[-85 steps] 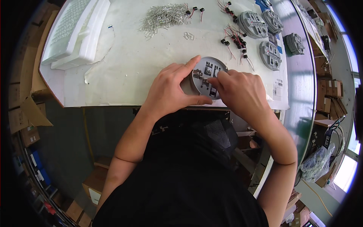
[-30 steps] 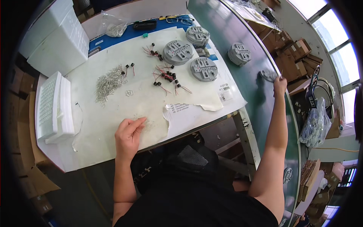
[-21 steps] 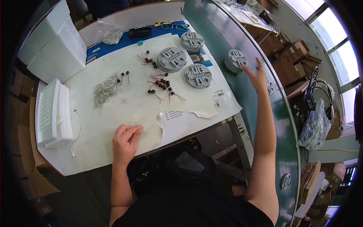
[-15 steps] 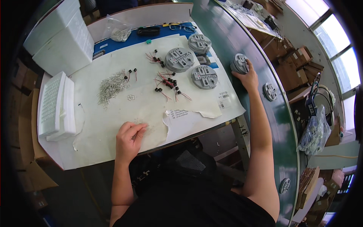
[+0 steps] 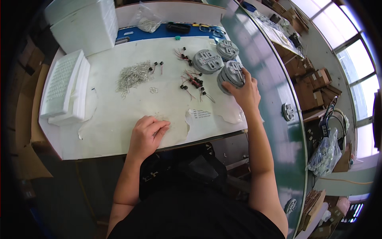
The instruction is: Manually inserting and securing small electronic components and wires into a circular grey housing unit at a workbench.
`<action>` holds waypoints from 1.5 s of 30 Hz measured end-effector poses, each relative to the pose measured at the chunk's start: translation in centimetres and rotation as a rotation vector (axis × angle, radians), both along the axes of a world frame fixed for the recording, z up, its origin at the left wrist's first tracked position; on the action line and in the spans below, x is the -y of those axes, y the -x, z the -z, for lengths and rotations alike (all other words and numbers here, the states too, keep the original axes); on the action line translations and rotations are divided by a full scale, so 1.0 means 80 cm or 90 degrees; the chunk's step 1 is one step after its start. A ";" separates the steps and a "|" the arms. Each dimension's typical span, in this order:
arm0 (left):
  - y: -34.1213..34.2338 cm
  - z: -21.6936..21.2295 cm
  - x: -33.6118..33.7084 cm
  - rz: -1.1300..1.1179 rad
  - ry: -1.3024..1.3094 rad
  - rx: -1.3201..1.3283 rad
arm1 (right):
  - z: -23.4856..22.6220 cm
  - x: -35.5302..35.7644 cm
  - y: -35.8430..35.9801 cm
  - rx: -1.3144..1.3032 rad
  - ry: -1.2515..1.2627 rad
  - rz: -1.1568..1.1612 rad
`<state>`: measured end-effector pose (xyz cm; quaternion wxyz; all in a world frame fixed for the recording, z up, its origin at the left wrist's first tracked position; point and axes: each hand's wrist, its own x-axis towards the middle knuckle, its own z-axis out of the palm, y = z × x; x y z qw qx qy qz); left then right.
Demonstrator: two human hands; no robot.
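My right hand (image 5: 247, 92) grips a round grey plastic base (image 5: 234, 73) with raised blocks on its face. It sits over another grey round piece at the table's right side, thumb on the near side and fingers on the far right. Beside it stand two more round grey bases, one to the left (image 5: 207, 61) and one farther back (image 5: 227, 49). My left hand (image 5: 148, 134) rests at the table's front edge, fingers curled and thumb pressed to them; whatever they hold is hidden. Black cylindrical parts with red leads (image 5: 195, 82) lie left of the bases.
A pile of small metal pieces (image 5: 134, 76) lies mid-table. White foam trays (image 5: 63, 89) and tall white foam boxes (image 5: 84, 28) stand at left. A clear bag (image 5: 149, 24) and black case (image 5: 178, 28) lie at the back. A green conveyor (image 5: 274, 139) at right carries a grey base (image 5: 288, 112).
My right hand has brought the grey base left from the conveyor onto the table, over the base there. My left hand stays curled at the front edge. The view has shifted.
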<state>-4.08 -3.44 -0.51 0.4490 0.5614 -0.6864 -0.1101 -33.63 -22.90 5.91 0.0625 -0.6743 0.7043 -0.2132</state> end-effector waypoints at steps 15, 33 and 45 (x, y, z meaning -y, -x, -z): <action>-0.010 -0.008 -0.002 -0.082 0.089 -0.179 | 0.007 -0.122 -0.105 0.109 0.006 -0.584; 0.000 -0.005 -0.004 -0.075 -0.046 0.080 | 0.021 -0.018 -0.117 0.103 -0.113 -0.369; -0.020 -0.079 -0.005 0.026 0.073 -0.208 | -0.016 -0.130 -0.122 0.679 -0.225 -0.514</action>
